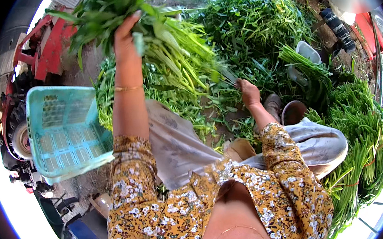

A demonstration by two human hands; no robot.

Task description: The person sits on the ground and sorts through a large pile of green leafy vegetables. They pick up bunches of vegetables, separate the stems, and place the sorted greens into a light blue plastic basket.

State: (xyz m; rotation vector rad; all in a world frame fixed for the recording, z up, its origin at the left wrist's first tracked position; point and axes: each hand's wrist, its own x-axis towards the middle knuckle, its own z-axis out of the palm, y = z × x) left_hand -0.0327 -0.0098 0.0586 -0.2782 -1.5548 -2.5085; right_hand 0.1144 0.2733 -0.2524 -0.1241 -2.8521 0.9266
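Observation:
My left hand (127, 34) is raised at the upper left, closed around a large bunch of leafy green stems (175, 55), its leaves at the top and its pale stems fanning down to the right. Something pale green lies against the hand, too blurred to name. My right hand (248, 91) is lower and to the right, fingers closed on a thin, whitish, blurred thing (227, 74) that points at the stem ends; what it is I cannot tell. Beyond the right hand rises a big heap of loose cut greens (251, 20).
A turquoise plastic basket (64, 131) lies tilted at left, beside red machinery (48, 47) and a tyre (18, 131). Tied bundles of greens (359, 138) are stacked at right. More stems (305, 63) rest on a white container (308, 53). A blurred round patch covers the upper right.

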